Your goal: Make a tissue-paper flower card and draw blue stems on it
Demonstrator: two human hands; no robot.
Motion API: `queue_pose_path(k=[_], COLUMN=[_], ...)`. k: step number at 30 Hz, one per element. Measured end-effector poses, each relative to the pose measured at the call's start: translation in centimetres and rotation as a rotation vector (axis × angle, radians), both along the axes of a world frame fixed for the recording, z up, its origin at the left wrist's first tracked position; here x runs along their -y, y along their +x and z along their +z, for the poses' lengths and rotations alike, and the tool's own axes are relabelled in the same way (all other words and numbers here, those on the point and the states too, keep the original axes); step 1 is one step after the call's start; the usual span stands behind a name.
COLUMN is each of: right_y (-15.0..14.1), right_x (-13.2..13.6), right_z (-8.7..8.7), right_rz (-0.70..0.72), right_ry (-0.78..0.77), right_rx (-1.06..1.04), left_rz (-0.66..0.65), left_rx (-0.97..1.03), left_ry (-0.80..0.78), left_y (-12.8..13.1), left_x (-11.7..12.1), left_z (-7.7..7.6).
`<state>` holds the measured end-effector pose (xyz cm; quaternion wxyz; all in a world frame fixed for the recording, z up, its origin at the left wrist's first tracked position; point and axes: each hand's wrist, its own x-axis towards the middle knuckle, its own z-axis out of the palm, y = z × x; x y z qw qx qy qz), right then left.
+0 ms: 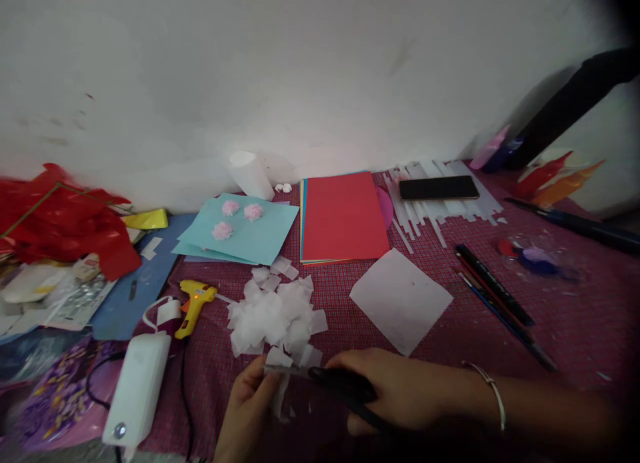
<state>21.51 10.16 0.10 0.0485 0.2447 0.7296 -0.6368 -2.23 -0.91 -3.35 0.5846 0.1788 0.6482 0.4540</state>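
We observe the right hand closed around black-handled scissors, blades pointing left at a small white tissue piece pinched in the left hand. Both sit at the near edge of the red checked cloth, just below the pile of white tissue squares. A yellow glue gun lies left of the pile.
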Motion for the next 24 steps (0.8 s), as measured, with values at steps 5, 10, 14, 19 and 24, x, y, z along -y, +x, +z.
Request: queue_pose_path(k=[5,10,14,19,24], right_y=[-0.9,-1.7,-1.5,-0.7,-0.2], right_x=[-0.9,-1.5,-1.8,-2.0,-1.5], right_z=[-0.1,0.2,0.3,-1.3,-3.3], right_rz=[-0.047,-0.132,-0.134,-0.066,-0.07], right_ry=[-0.127,-0.277,-0.273,-0.33,-0.453], right_rx=[-0.08,-0.138,-0.188,-0.246,-0.258], left_rz=[0.055,0.106,0.165,0.182,0.146], left_rx=[0.058,0.101,0.095,0.089,0.01], left_ry=[0.048,0.074,0.066,0.155,0.244], left_y=[-0.4,-0.6,-1.2,-2.0,-2.6], left_x=[-2.2,-3.5,-2.9,-3.4,-5.4], left_z=[1.4,2.8,2.4,2.4,2.7])
